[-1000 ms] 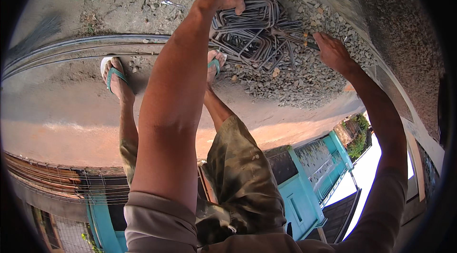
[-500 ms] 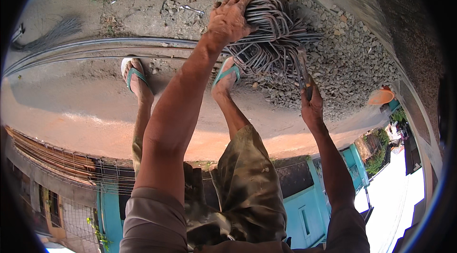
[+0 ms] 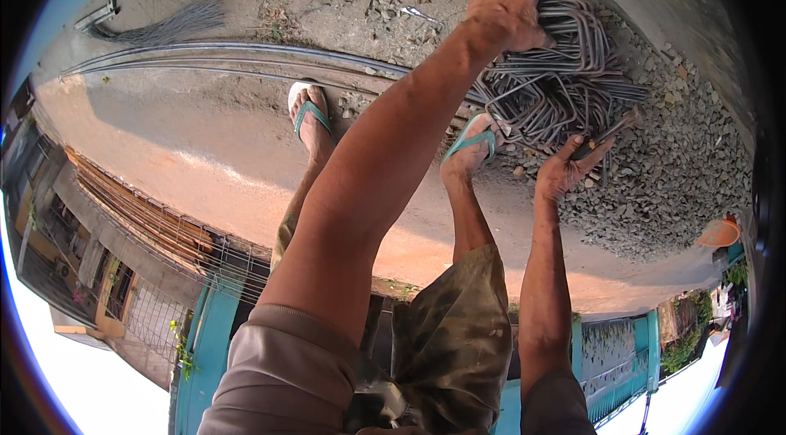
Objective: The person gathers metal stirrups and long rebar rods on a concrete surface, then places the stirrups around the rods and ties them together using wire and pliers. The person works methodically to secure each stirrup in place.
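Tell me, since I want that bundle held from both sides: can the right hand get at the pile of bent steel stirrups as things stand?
Probably yes. The right hand is right at the near edge of the bent steel stirrups, with nothing between them, though it already holds a thin tool. The left hand grips the pile's top.

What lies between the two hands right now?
In the head view, the pile of bent steel stirrups fills the stretch: left hand grips its top, right hand holds a small tool below.

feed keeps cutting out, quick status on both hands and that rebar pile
Left hand gripping top of bent rebar bundle. Right hand holding a small tool at its lower edge. Right foot against the bundle.
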`<state>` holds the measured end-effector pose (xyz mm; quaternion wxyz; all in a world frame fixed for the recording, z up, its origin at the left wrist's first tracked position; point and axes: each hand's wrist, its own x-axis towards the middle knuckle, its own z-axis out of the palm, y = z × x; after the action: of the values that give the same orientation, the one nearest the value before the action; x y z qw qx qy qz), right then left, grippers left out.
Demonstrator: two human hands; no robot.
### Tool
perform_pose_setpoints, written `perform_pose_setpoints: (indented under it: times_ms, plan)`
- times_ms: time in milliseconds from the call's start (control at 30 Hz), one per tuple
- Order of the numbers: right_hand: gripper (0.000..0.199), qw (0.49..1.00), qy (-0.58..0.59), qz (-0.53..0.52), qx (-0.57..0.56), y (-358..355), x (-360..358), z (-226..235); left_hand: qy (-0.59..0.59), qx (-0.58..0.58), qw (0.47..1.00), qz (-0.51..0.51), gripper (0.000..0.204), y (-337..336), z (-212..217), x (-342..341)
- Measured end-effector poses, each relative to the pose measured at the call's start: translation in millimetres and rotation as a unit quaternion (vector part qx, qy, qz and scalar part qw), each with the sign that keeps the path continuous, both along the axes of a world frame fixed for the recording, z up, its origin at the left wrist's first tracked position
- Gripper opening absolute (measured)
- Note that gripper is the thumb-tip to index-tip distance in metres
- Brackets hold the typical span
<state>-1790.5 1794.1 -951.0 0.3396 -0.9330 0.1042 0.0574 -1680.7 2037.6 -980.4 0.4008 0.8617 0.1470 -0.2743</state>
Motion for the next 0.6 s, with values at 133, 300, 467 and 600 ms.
perform_pose_setpoints:
  times_ms: [133, 300, 467, 600]
  plan:
    - [0.076, 0.994, 0.014, -0.001, -0.106, 36.1, 27.2, 17.8, 0.057, 0.035, 0.995, -0.078, 0.086, 27.4, -10.1, 57.3]
    - [0.067, 0.971, 0.089, 0.007, -0.22, 25.9, 61.0, 32.1, -0.017, 0.081, 0.995, -0.051, 0.091, 3.7, -16.9, 60.5]
    - [0.058, 0.971, 0.133, 0.071, -0.187, 35.6, 57.7, 32.4, -0.111, 0.113, 0.986, 0.055, 0.096, 16.5, -23.2, 22.1]
    - [0.058, 0.96, 0.122, 0.127, -0.216, 9.8, 43.8, 22.4, -0.117, 0.056, 0.991, 0.04, 0.087, 12.5, -5.2, 7.2]
